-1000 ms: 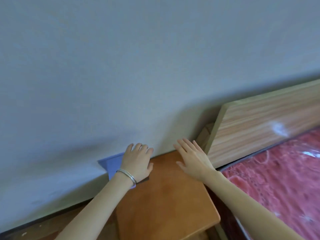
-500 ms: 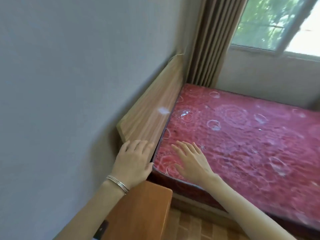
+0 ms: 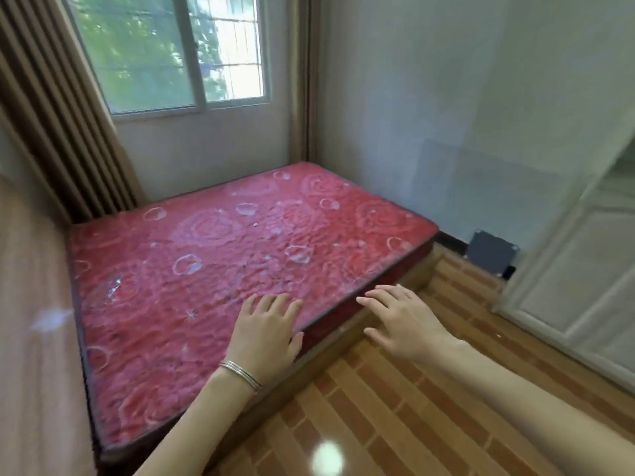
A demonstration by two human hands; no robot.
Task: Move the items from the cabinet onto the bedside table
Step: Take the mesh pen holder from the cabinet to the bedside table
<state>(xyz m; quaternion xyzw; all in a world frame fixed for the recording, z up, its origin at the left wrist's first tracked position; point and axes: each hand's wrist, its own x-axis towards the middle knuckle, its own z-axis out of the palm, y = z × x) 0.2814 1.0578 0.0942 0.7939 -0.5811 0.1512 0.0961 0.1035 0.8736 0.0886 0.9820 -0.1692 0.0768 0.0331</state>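
Observation:
My left hand, with thin bracelets at the wrist, is held out palm down over the near edge of the red mattress, fingers apart and empty. My right hand is also open and empty, hovering over the floor just past the mattress edge. A white panelled cabinet door shows at the right edge. The bedside table and the items are out of view.
The wooden headboard fills the left side. Brown curtains flank a window at the back. A dark flat object leans on the wall by the cabinet. Brick-patterned floor stretches below.
The view has swung right, from the bedside table and blue item by the wall, across the headboard, to the whole bed and the cabinet. Both hands stay open and empty.

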